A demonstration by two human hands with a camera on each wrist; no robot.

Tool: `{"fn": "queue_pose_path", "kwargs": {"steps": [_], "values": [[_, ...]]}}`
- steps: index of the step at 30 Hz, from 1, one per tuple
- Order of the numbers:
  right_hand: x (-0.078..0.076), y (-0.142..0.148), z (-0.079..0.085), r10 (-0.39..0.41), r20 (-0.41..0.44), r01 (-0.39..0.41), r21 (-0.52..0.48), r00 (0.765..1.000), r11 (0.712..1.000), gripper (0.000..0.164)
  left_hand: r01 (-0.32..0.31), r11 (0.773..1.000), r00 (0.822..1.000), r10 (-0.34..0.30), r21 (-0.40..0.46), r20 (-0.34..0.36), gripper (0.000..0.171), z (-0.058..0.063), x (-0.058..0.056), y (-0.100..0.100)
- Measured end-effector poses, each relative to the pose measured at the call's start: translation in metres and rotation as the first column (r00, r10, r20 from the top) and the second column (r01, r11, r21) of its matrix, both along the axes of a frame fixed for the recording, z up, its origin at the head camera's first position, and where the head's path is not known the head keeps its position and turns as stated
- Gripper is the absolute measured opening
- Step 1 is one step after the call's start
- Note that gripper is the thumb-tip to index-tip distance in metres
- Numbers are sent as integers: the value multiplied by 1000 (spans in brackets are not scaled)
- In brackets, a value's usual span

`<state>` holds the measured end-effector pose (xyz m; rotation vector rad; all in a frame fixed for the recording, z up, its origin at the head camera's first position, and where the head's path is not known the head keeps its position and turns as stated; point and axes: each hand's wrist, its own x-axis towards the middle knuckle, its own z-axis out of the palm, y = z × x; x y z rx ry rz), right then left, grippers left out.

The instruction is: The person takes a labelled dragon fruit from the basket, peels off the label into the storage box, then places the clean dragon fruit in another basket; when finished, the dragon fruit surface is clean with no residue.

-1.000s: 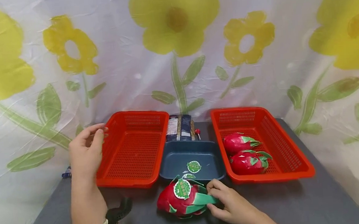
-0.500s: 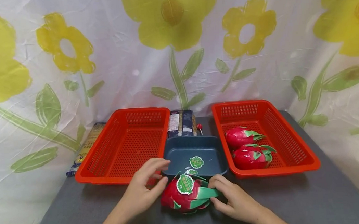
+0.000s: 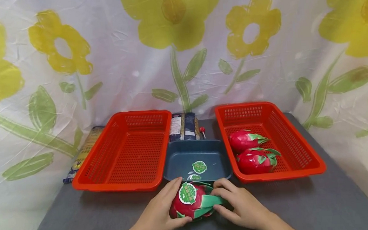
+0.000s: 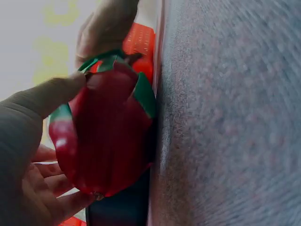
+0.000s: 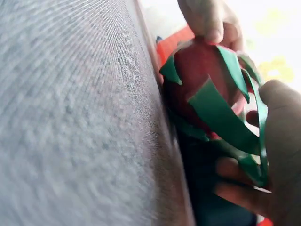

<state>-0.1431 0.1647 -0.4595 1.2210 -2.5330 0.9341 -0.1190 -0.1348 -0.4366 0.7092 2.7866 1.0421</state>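
Observation:
A red toy-like dragon fruit (image 3: 181, 207) with green leaf tips lies on the grey table, just in front of a dark blue tray (image 3: 177, 157). My left hand (image 3: 158, 211) grips its rounded left end, thumb on the near side and fingers around the far side. At the leafy right end, my right hand (image 3: 244, 206) holds the green leaves (image 5: 225, 113) between thumb and fingers. A round green-and-white sticker (image 3: 187, 193) shows on top of the fruit. Similar stickers (image 3: 199, 167) are inside the tray.
One red plastic basket (image 3: 136, 156) stands left of the tray. Another red basket (image 3: 295, 150), on the right, contains two dragon fruits (image 3: 256, 161). Behind the tray are a dark blue packet (image 3: 186, 127) and a red lollipop (image 3: 202, 130). A yellow-and-blue packet (image 3: 79, 160) lies beyond the left basket.
My left hand has come down from above the left basket to the dragon fruit and taken hold of its left end. The right hand has stayed at the leaves.

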Motion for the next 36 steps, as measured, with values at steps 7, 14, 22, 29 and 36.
{"fn": "queue_pose_path", "kwargs": {"steps": [7,14,22,29,36], "values": [[1,-15,52,-56,-251,80,88,966,993,36,-10,997,994,19,76,-112,95,-14,-3,-3],[-9,-62,111,-158,-105,170,121,982,978,20,8,989,980,22,147,-199,89,-25,-2,-3],[-23,-89,109,-304,308,230,253,902,940,21,-32,981,989,59,189,-135,89,-32,-3,0],[-26,-88,100,-291,372,204,257,881,945,16,-84,978,993,99,192,-70,89,-32,-1,3],[-27,-90,97,-232,332,191,151,914,970,9,-129,971,991,132,200,0,88,-30,0,3]]}}
